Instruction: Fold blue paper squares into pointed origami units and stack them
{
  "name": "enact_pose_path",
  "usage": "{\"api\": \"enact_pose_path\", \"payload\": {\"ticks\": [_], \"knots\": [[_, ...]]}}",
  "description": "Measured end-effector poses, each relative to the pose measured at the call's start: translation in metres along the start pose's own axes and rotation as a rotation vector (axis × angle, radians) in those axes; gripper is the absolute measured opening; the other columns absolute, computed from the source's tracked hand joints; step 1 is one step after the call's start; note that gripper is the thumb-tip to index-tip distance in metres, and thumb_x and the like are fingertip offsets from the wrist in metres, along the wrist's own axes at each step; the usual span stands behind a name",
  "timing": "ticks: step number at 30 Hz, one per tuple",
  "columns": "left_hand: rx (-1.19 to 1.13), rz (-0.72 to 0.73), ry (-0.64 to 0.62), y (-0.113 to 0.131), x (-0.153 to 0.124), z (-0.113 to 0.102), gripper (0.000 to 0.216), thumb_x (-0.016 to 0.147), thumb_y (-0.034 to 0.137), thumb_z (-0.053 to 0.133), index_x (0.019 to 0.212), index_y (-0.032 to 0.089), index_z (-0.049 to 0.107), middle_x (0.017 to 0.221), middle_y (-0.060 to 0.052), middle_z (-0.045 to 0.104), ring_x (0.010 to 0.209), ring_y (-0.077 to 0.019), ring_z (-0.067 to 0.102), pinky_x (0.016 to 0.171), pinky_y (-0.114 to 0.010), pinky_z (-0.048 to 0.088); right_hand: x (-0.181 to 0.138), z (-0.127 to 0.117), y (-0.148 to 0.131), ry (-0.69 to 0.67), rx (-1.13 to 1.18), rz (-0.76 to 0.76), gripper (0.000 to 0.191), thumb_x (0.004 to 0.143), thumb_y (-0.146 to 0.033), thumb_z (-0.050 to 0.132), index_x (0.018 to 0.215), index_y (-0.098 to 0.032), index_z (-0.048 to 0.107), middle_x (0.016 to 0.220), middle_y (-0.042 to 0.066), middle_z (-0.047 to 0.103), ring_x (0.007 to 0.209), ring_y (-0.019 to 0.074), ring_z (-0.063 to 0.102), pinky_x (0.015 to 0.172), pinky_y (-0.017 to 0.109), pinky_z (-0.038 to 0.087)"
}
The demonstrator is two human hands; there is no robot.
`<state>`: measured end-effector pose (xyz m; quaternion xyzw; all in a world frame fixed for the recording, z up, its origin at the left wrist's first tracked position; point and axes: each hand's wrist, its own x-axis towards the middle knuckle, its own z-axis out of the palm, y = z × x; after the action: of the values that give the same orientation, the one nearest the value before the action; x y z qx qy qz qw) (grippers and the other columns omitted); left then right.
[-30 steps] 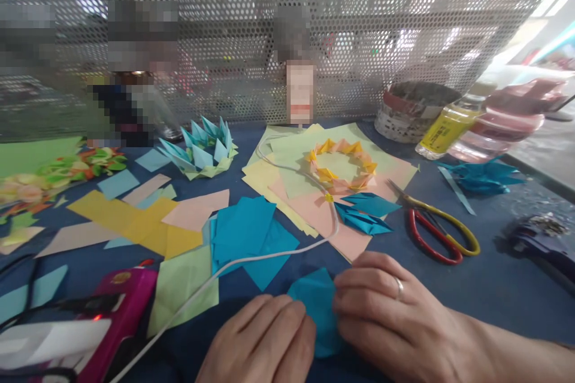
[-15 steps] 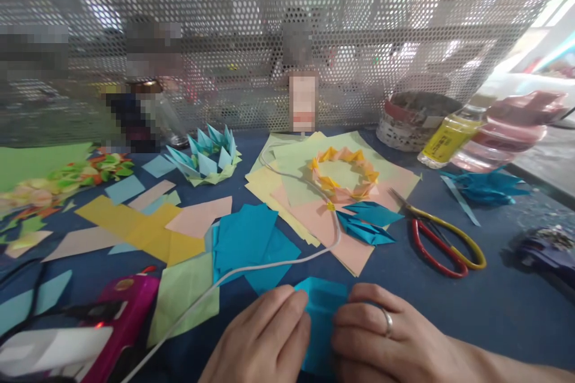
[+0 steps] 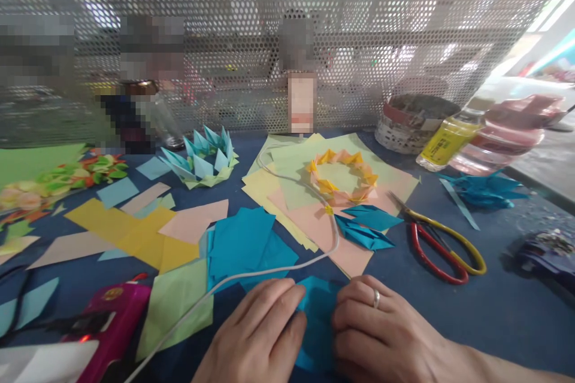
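Observation:
At the table's near edge both my hands press on a small teal paper piece (image 3: 318,318). My left hand (image 3: 256,335) lies on its left side with curled fingers pinching the edge. On the right side, my right hand (image 3: 386,332), with a ring on one finger, grips the paper with bent fingers. Most of the paper is hidden under the fingers. Just beyond it lie a stack of teal squares (image 3: 245,242) and two folded teal units (image 3: 366,224).
Red and yellow scissors (image 3: 442,242) lie to the right. A white cable (image 3: 278,266) runs past a pink glue gun (image 3: 108,317) at the left. Further back are an orange paper ring (image 3: 341,176) on pastel sheets, a blue-green paper crown (image 3: 202,158), a bottle (image 3: 442,134) and a mesh screen.
The teal paper has been folded narrower between my hands, and my fingers have closed in on it. The view shifted slightly; nothing else on the table moved.

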<state>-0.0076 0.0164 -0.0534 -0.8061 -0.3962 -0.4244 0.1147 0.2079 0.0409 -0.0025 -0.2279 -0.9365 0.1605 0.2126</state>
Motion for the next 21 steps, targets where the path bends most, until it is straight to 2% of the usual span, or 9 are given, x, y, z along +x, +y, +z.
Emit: {"api": "enact_pose_path", "payload": {"ticks": [3, 6, 9, 12, 14, 16, 17, 19, 21], "knots": [[0.034, 0.028, -0.026, 0.006, 0.010, -0.006, 0.046, 0.102, 0.013, 0.031, 0.080, 0.024, 0.069, 0.089, 0.003, 0.070, 0.082, -0.0143, 0.058, 0.083, -0.031, 0.041, 0.000, -0.001, -0.002, 0.035, -0.023, 0.013, 0.025, 0.089, -0.002, 0.043, 0.079, -0.022, 0.055, 0.079, 0.003, 0.063, 0.079, 0.0177, 0.057, 0.082, 0.033, 0.047], [0.036, 0.077, -0.181, 0.007, 0.019, -0.017, 0.034, 0.098, 0.010, 0.040, 0.083, 0.023, 0.068, 0.082, 0.004, 0.068, 0.070, -0.0141, 0.056, 0.070, -0.032, 0.040, 0.000, 0.001, -0.002, 0.067, -0.049, -0.001, 0.023, 0.089, -0.004, 0.047, 0.073, -0.020, 0.053, 0.075, 0.002, 0.061, 0.075, 0.0168, 0.055, 0.079, 0.033, 0.047], [-0.032, 0.104, -0.223, 0.005, 0.020, -0.021, 0.032, 0.099, 0.017, 0.040, 0.083, 0.022, 0.067, 0.079, 0.003, 0.068, 0.067, -0.0143, 0.058, 0.065, -0.031, 0.041, 0.001, 0.002, -0.003, 0.080, -0.051, -0.035, 0.024, 0.090, -0.004, 0.048, 0.072, -0.019, 0.054, 0.075, 0.001, 0.062, 0.075, 0.0155, 0.055, 0.078, 0.032, 0.046], [-0.106, 0.109, -0.269, 0.004, 0.013, -0.016, 0.032, 0.101, 0.024, 0.039, 0.082, 0.020, 0.066, 0.079, 0.001, 0.068, 0.070, -0.0149, 0.060, 0.064, -0.030, 0.042, 0.000, 0.004, -0.003, 0.066, -0.030, -0.050, 0.024, 0.094, -0.007, 0.048, 0.075, -0.020, 0.056, 0.077, 0.001, 0.064, 0.076, 0.0151, 0.057, 0.079, 0.031, 0.046], [-0.171, 0.054, -0.161, 0.004, 0.009, -0.011, 0.036, 0.099, 0.013, 0.037, 0.074, 0.020, 0.062, 0.071, 0.003, 0.063, 0.061, -0.0127, 0.053, 0.057, -0.028, 0.038, -0.002, 0.005, -0.003, 0.043, -0.008, -0.026, 0.022, 0.097, -0.013, 0.049, 0.078, -0.020, 0.058, 0.079, 0.001, 0.065, 0.078, 0.0156, 0.057, 0.081, 0.031, 0.045], [-0.215, 0.033, -0.143, 0.004, 0.007, -0.011, 0.037, 0.099, 0.010, 0.036, 0.075, 0.019, 0.062, 0.070, 0.002, 0.062, 0.060, -0.0122, 0.050, 0.055, -0.027, 0.038, -0.005, 0.005, -0.003, 0.025, 0.006, 0.014, 0.019, 0.098, -0.020, 0.053, 0.080, -0.020, 0.059, 0.082, 0.002, 0.066, 0.081, 0.0165, 0.058, 0.082, 0.031, 0.046], [-0.230, 0.029, -0.197, 0.003, 0.007, -0.013, 0.035, 0.098, 0.008, 0.038, 0.077, 0.019, 0.063, 0.071, 0.002, 0.062, 0.062, -0.0126, 0.052, 0.056, -0.026, 0.040, -0.005, 0.005, -0.003, 0.013, 0.015, 0.038, 0.018, 0.098, -0.024, 0.055, 0.081, -0.020, 0.059, 0.084, 0.003, 0.066, 0.082, 0.0170, 0.057, 0.081, 0.031, 0.046], [-0.244, 0.022, -0.401, 0.000, 0.010, -0.021, 0.029, 0.096, 0.007, 0.041, 0.085, 0.019, 0.065, 0.079, 0.000, 0.065, 0.071, -0.0138, 0.057, 0.063, -0.026, 0.046, -0.005, 0.003, -0.003, -0.015, 0.044, 0.096, 0.016, 0.096, -0.027, 0.058, 0.081, -0.020, 0.060, 0.086, 0.004, 0.065, 0.082, 0.0178, 0.056, 0.080, 0.031, 0.046], [-0.273, -0.012, -0.450, -0.003, 0.014, -0.029, 0.029, 0.096, 0.006, 0.041, 0.086, 0.019, 0.065, 0.082, 0.000, 0.065, 0.075, -0.0142, 0.059, 0.066, -0.026, 0.049, -0.004, -0.001, -0.003, -0.064, 0.087, 0.132, 0.013, 0.093, -0.021, 0.058, 0.080, -0.020, 0.060, 0.086, 0.004, 0.063, 0.082, 0.0180, 0.055, 0.078, 0.030, 0.045]]}}
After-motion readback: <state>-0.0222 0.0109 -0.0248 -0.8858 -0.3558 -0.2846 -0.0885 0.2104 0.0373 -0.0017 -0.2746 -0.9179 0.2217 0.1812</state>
